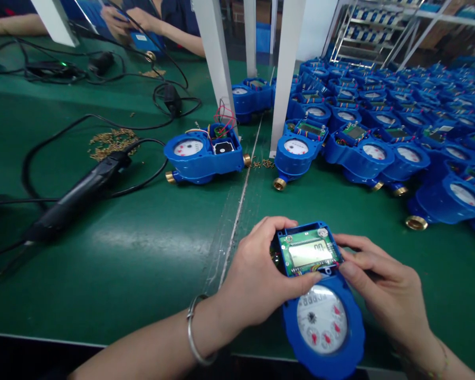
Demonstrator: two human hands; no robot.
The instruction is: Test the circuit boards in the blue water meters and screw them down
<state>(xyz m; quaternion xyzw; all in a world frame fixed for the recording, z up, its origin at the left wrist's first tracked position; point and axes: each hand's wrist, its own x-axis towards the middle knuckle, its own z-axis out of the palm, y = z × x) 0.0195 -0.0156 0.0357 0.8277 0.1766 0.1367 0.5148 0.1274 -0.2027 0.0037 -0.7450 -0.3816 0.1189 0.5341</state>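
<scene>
At the near edge of the worktop [142,274], the left hand [257,279] and right hand [388,290] each close their grip on a blue water meter [324,327], with fingertips on its green display board [309,253]. Uneven pressure could, I judge, pinch the thin wires beneath the board or crack the screen. So close to the edge, the meter might also slip off. Farther left lies an electric screwdriver [79,195], and its looping cable could snag the open meter [203,153]. Beyond stand rows of meters [380,132].

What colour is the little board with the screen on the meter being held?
The circuit board is green, inside the blue water meter; the head view shows it.
</scene>
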